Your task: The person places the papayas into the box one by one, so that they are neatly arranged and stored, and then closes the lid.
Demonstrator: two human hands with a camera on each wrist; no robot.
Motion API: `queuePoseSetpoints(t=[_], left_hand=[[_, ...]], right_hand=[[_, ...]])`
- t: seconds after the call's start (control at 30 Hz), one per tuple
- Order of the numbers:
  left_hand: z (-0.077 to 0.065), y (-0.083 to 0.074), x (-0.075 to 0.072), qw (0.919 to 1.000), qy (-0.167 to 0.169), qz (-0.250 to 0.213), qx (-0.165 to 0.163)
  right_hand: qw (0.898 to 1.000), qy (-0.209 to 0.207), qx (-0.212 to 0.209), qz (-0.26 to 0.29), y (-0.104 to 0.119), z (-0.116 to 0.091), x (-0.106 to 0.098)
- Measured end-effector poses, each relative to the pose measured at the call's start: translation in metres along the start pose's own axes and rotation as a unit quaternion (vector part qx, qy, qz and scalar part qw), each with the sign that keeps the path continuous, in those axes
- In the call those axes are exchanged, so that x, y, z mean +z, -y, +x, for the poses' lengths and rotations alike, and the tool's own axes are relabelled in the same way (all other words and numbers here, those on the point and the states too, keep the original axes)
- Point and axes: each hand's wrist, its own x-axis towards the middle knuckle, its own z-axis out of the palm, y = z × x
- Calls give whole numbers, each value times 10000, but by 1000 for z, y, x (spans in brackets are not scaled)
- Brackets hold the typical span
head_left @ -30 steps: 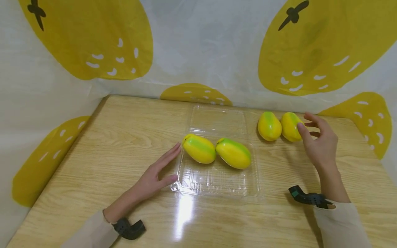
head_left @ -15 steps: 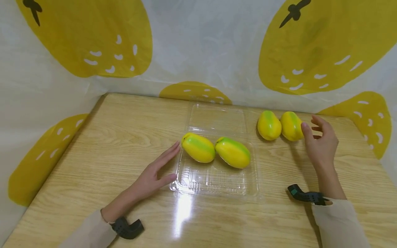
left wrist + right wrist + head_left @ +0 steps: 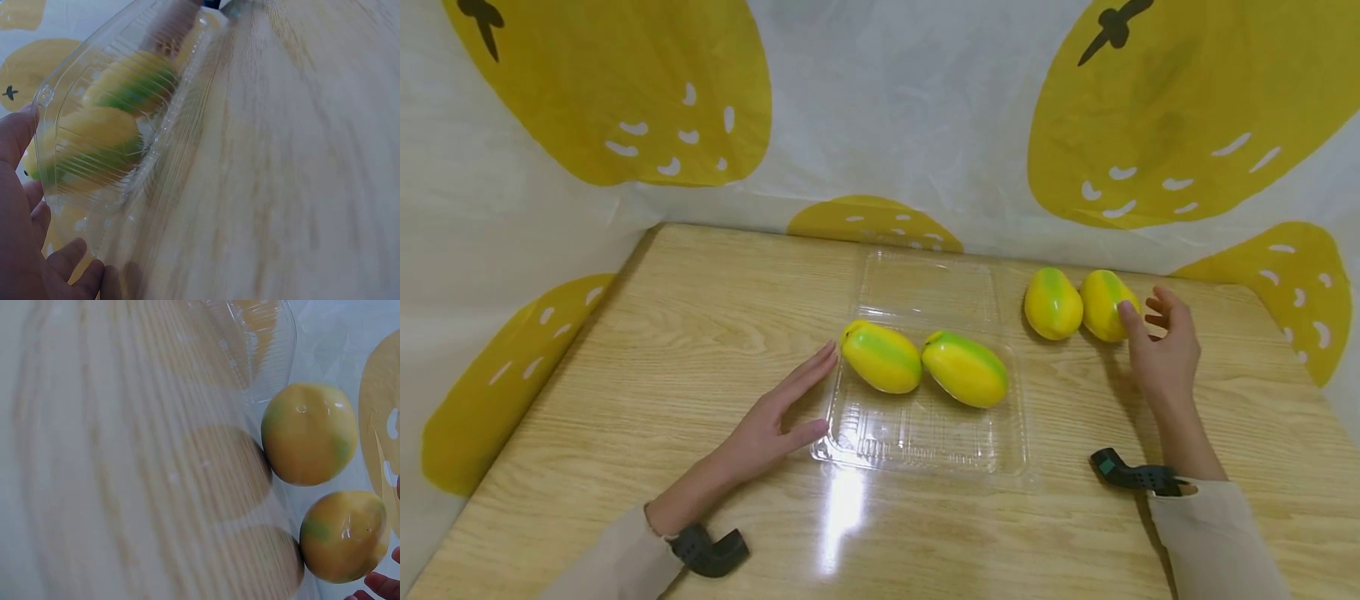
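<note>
In the head view, two glossy yellow fruits with green stripes, papaya-like in shape, lie in a clear plastic clamshell container [image 3: 917, 446]: a left fruit [image 3: 882, 358] and a right fruit [image 3: 965, 369]. My left hand [image 3: 767, 433] has its fingers spread, thumb and fingertips right at the container's left edge. Two similar fruits stand at the back right, an inner one [image 3: 1053, 304] and an outer one [image 3: 1107, 306]. Beside the outer one is my right hand [image 3: 1167, 350], fingers loosely bent, its thumb overlapping the fruit's right side. Right-hand fingertips [image 3: 382, 585] show near that fruit's underside in the right wrist view.
The container's lid [image 3: 928, 287] lies folded open toward the back of the wooden table [image 3: 715, 317]. A white curtain [image 3: 895, 108] printed with large yellow fruits hangs behind the table and at both sides.
My right hand has shifted slightly away from the outer fruit and then back left, so its thumb overlaps the fruit again. The left hand, container and fruits stay in place.
</note>
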Motion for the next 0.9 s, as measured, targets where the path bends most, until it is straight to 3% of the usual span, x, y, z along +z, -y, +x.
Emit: queuePoseSetpoints(t=[0.9], left_hand=[[0,-2,0,10000,12,38,-33]], right_hand=[[9975,680,102,-157,-12,2,7]])
